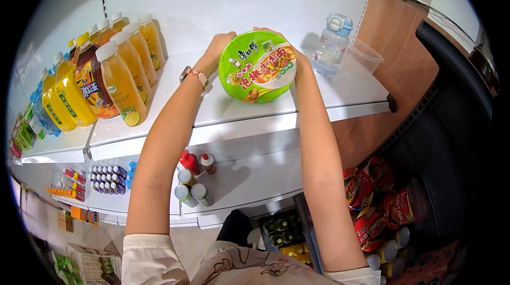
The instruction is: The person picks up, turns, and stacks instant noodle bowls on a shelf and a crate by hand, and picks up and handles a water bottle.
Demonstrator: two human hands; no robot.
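Observation:
A tub of instant noodles (pixel 257 67) with a bright green printed lid is held between my two hands over the upper white shelf (pixel 212 120). Its lid faces me, tilted, and hides the tub's body. My left hand (pixel 219 47) grips the left side, with most fingers out of sight behind the lid. On the other side, my right hand (pixel 300 67) wraps round the tub, fingertips showing at the top edge. To the right of the tub stands a clear water bottle (pixel 330 51) with a blue lid, apart from my right hand.
Rows of juice bottles (pixel 123 80) stand left on the upper shelf. A clear plastic container (pixel 365 57) is behind the water bottle. Several cans (pixel 202 194) and small bottles sit on the lower shelf. Red noodle tubs (pixel 366 226) fill a dark rack at the lower right.

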